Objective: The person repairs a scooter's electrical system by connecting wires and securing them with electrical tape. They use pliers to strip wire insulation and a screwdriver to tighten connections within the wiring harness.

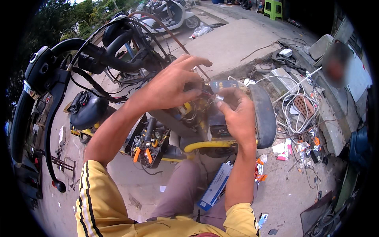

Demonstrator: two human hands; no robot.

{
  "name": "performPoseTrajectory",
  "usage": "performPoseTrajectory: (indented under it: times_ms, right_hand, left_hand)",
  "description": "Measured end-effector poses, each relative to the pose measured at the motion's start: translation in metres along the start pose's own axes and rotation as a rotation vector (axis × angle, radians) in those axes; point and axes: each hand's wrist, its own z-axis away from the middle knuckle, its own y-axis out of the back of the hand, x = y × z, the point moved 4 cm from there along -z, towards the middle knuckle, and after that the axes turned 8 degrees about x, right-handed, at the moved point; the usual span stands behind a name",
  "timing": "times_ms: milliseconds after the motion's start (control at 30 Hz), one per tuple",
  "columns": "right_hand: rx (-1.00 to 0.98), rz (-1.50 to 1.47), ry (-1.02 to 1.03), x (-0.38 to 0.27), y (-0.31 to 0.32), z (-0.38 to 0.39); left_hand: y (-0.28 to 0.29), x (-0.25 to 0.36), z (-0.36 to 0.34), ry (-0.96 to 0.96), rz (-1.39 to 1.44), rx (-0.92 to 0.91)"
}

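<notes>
I am pinching a small silvery piece (219, 98) in my right grip (239, 113), left grip (169, 85) closure indeterminable, while exposed wires (206, 93) are suggesting unfinished work.

Wires (206, 93) over a scooter (213, 144)
The left hand (171, 85) is beside them; the right hand (239, 114) pinches a small silvery piece (219, 98). Pliers (137, 154) sit lower left.

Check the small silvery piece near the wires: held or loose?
Held: the right hand has the small silvery piece between its thumb and fingers.
</notes>
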Motion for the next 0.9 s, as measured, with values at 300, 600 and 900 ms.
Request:
performPoseTrajectory:
  times_ms: [300,600,900]
  right_hand:
    - [-0.023,-0.147,-0.064,0.006,-0.007,-0.009]
    - [0.003,-0.091,0.079,0.006,-0.013,-0.009]
    - [0.053,-0.236,0.042,0.004,-0.024,-0.007]
  left_hand:
    - [-0.008,0.013,0.001,-0.147,-0.336,-0.099]
    - [-0.009,0.009,0.000,-0.110,-0.327,-0.150]
    - [-0.005,0.004,0.000,-0.022,-0.246,-0.120]
